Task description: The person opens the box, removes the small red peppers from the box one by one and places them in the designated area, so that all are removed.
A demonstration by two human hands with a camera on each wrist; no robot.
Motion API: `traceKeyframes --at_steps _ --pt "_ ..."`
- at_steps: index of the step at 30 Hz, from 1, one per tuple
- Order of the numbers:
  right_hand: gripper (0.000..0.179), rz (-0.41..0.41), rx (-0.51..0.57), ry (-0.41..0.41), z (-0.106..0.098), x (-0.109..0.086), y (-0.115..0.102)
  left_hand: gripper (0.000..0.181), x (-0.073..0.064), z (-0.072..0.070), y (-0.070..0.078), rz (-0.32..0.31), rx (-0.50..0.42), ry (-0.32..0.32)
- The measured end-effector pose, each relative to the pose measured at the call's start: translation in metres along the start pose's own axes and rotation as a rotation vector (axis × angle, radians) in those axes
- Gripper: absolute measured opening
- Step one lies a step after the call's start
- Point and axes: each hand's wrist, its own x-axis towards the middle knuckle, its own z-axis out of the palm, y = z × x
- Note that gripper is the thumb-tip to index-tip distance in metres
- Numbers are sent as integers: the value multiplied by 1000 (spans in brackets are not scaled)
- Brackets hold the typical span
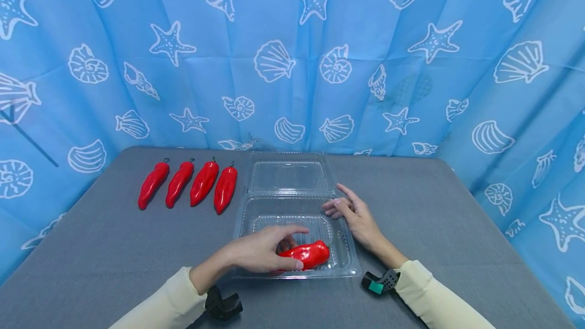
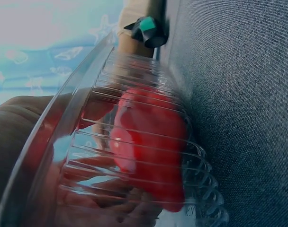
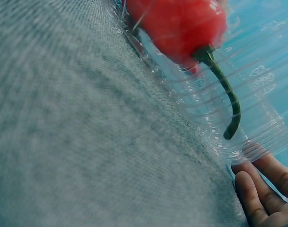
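A clear plastic clamshell container (image 1: 354, 263) lies with its lid (image 1: 253, 192) folded back. In its near part is a red pepper (image 1: 315, 254), its green stem (image 3: 224, 90) pointing right. My left hand (image 1: 256, 249) reaches in over the left side and holds this pepper, thumb along the near side and fingers behind it, the index finger stretched out above. In the left wrist view the pepper and fingers show blurred through the ribbed wall. At the right rim, close to the hinge, my right hand (image 1: 361, 220) touches the container with loosely bent fingers (image 3: 272, 175), its index extended.
Several red peppers (image 1: 203, 184) lie in a row to the left of the container, stems pointing away. Everything rests on a grey cloth-covered table (image 1: 425, 207). A blue curtain (image 1: 292, 100) with shell and starfish prints hangs behind. Dark cameras (image 1: 224, 304) sit on both wrists.
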Motion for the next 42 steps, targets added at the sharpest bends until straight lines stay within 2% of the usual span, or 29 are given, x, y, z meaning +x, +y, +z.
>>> traceKeyframes --at_steps 5,13,21,28,35,42 --pt "53 -26 18 2 0 0 1 63 -1 0 0 28 -27 -26" --pt "54 -11 11 6 1 1 1 58 -3 -1 2 40 -69 -39" --pt "54 8 7 8 0 2 1 55 -7 -9 5 119 -52 67" --pt "56 8 26 8 -1 1 1 51 -15 -24 11 173 -107 166" --pt "55 -13 52 8 -1 1 1 51 -27 -42 17 222 -162 228" --pt "54 -12 33 5 -1 1 1 53 -41 -65 16 202 -150 354"
